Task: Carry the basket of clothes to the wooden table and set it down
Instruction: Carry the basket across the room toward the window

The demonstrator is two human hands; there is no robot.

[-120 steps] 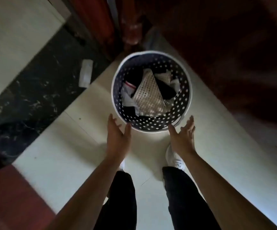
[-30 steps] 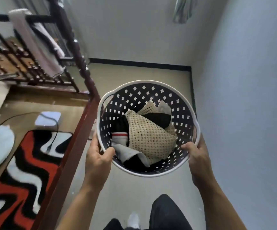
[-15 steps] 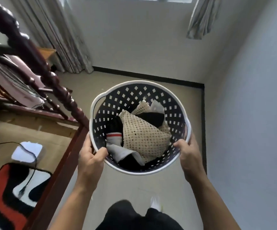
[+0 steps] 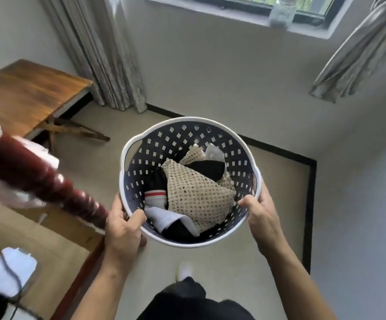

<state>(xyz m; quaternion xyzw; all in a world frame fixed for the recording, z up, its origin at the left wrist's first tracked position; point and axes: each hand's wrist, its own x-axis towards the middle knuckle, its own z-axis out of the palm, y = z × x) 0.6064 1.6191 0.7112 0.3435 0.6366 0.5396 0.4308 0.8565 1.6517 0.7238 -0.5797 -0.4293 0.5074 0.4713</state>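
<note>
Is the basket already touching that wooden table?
Apart. The head view shows the basket held up by both hands, left hand, right hand, with floor showing between it and the wooden table.

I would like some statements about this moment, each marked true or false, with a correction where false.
1. Both hands hold the basket by its rim. True: the left hand and the right hand each have a grip on it.
2. The basket stands on the wooden table. False: it is carried above the floor; the table is ahead to the left.
3. A beige mesh garment lies on top of the clothes. True.
4. The basket is empty. False: it holds several clothes.
5. A jar stands on the windowsill. True.
</note>
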